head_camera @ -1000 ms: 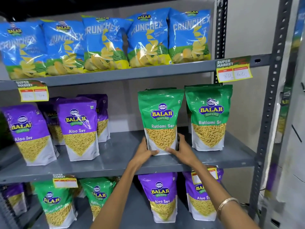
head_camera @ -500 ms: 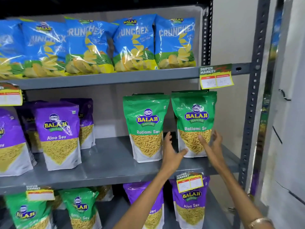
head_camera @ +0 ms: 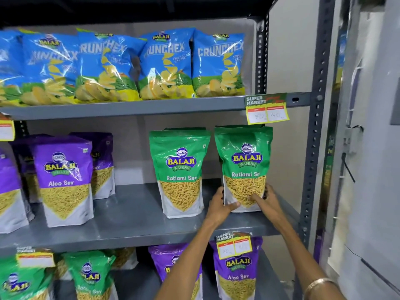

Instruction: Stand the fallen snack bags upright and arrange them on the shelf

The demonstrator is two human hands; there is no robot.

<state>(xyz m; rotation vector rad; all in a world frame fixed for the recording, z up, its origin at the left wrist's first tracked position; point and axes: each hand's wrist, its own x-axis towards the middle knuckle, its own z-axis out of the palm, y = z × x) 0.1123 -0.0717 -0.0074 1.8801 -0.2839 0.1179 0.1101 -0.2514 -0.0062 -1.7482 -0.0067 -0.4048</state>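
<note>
On the middle shelf (head_camera: 134, 226) two green Ratlami Sev bags stand upright side by side. My left hand (head_camera: 219, 207) grips the lower left edge of the right green bag (head_camera: 244, 161), and my right hand (head_camera: 267, 201) grips its lower right edge. That bag sits at the shelf's right end, near the upright post. The left green bag (head_camera: 180, 169) stands free just beside it, with another green bag partly hidden behind. Purple Aloo Sev bags (head_camera: 63, 180) stand upright on the left half of the same shelf.
Blue Crunchex chip bags (head_camera: 166, 66) line the top shelf. The bottom shelf holds green bags (head_camera: 91, 278) at the left and purple bags (head_camera: 237, 276) at the right. Price tags (head_camera: 267, 110) hang from the shelf edges. A grey perforated post (head_camera: 315, 148) borders the right side, with a wall beyond.
Both hands left the left green bag, moved right, and closed on the bottom of the right green bag. The view shifted right as well.
</note>
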